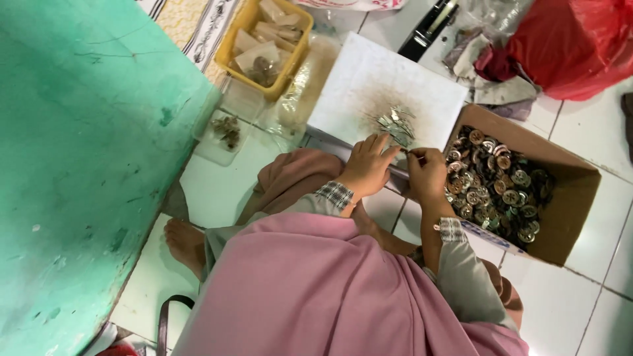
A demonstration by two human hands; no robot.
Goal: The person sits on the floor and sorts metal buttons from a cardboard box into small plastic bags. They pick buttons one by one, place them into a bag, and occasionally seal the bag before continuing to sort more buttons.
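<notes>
I see my left hand [367, 165] resting on the near edge of the white board [369, 86], fingers curled down over a few small metal pieces; I cannot tell whether it grips any. My right hand [427, 173] sits just beside it, fingertips pinched together on one tiny piece at the board's edge. The pile of metal pieces [394, 125] lies on the board just above both hands, in a brownish smudge. To my right, a cardboard box [567, 198] stands on the tiled floor, full of round metal buttons [496, 184]; my right wrist touches its near wall. Farther off, a yellow tray [234, 39] holds small packets, and a clear plastic lid [227, 132] with a few bits lies by the green wall [86, 165]. A red bag [573, 39] sits beyond the box.
</notes>
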